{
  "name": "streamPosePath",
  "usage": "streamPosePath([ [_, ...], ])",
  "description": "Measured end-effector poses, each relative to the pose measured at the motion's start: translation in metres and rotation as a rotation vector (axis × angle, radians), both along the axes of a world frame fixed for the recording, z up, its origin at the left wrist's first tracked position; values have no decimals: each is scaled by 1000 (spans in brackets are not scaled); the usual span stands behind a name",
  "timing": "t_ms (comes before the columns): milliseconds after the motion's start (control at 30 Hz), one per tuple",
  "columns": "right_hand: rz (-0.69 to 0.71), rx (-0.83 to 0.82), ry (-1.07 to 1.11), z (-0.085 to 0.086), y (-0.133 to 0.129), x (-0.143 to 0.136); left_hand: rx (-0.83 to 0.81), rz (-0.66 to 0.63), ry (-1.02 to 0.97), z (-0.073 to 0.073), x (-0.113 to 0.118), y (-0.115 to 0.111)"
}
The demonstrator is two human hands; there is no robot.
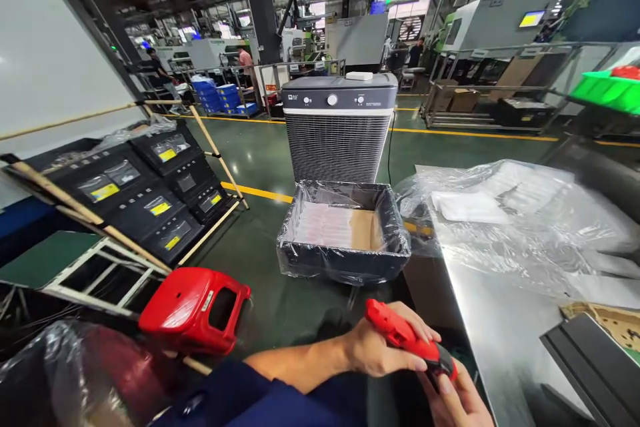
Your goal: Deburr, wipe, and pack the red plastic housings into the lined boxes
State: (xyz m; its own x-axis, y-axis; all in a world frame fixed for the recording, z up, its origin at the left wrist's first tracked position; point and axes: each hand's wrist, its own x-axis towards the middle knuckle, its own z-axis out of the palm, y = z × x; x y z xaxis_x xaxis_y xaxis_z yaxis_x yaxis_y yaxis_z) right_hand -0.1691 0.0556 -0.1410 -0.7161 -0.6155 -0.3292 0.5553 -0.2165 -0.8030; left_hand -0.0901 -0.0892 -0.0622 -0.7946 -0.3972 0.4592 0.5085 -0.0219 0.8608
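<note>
Both of my hands are on a red and black plastic tool housing [400,333], held low in front of me beside the metal table. My left hand [367,349] is wrapped round the red body, with its thumb along the near side. At the black, rounded end, my right hand [457,403] pinches the housing with thumb and fingers. Part of that hand is cut off by the bottom edge. Just beyond my hands stands a black bin [345,265] lined with clear plastic, holding pinkish wrapped packs [323,223] and a piece of brown cardboard [364,230].
To the right, the metal table [473,293] carries plastic film [540,240] and a dark grey box-like object [593,360]. An air cooler [337,140] stands behind the bin. On the left are a red stool [175,307] and a rack of black bins [160,207].
</note>
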Motion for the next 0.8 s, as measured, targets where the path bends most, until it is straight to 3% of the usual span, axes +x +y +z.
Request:
streamPosePath([
  [300, -47, 60, 360, 62, -18, 10, 556, -94, -237, 13, -2, -11],
  [500, -20, 51, 511, 83, -18, 11, 598, -125, -294, 17, -3, -12],
  [800, -19, 38, 511, 85, -26, 19, 594, -114, -299, 19, 2, -15],
])
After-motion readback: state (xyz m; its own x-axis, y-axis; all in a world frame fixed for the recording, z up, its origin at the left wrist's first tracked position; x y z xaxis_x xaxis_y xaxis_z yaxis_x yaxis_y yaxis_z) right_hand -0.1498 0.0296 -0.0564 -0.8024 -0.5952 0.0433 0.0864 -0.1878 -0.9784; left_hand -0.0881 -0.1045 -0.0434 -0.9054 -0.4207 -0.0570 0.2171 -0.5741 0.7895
